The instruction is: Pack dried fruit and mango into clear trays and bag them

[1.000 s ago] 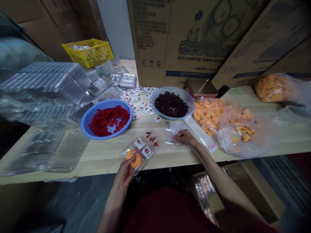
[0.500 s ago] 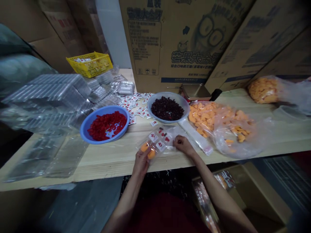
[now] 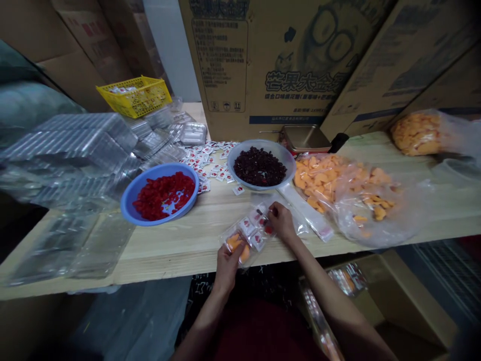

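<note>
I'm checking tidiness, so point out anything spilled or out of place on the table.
The printed sachets are scattered loose between the blue bowl and the pale bowl, one sachet lying apart; they look untidy because the red pieces and dark pieces sit in bowls.

The left hand [image 3: 227, 263] covers part of the orange pieces [image 3: 233, 241] in the clear tray [image 3: 237, 231]. The right hand [image 3: 281, 221] obscures the tray's right end; grip undeterminable. Left tray stack [image 3: 75, 143]: blurred. Far cardboard box [image 3: 225, 119]: cut off above. Loose sachets [image 3: 203, 158]: print illegibly small.
</note>
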